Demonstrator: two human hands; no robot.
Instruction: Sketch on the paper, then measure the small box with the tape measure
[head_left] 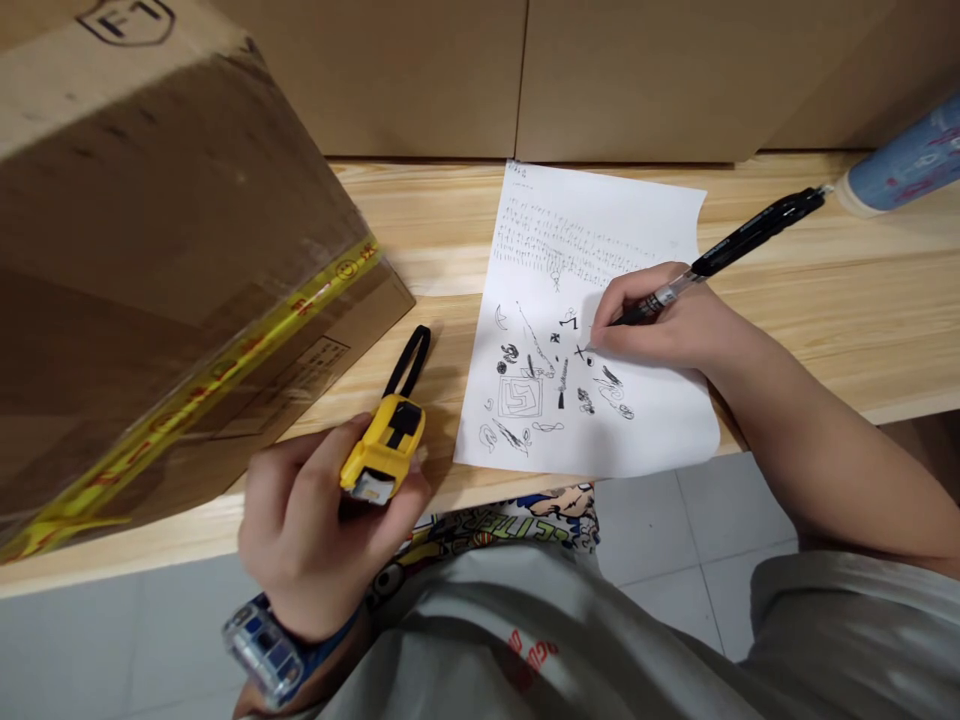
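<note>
My left hand (311,530) is closed around a yellow and black tape measure (384,448) at the near edge of the wooden table (825,290); its black wrist loop (409,362) lies on the wood. A blue watch sits on that wrist. My right hand (664,320) grips a black pen (739,240) with its tip touching a white sheet of paper (600,250). The sheet carries small handwriting at the top and several ink doodles lower down. The pen tip rests by a small cross mark.
A large cardboard box (150,250) with yellow tape stands on the table at the left, close to my left hand. A blue cylindrical container (907,165) lies at the far right. Wooden cabinet panels back the table. Grey floor tiles show below the edge.
</note>
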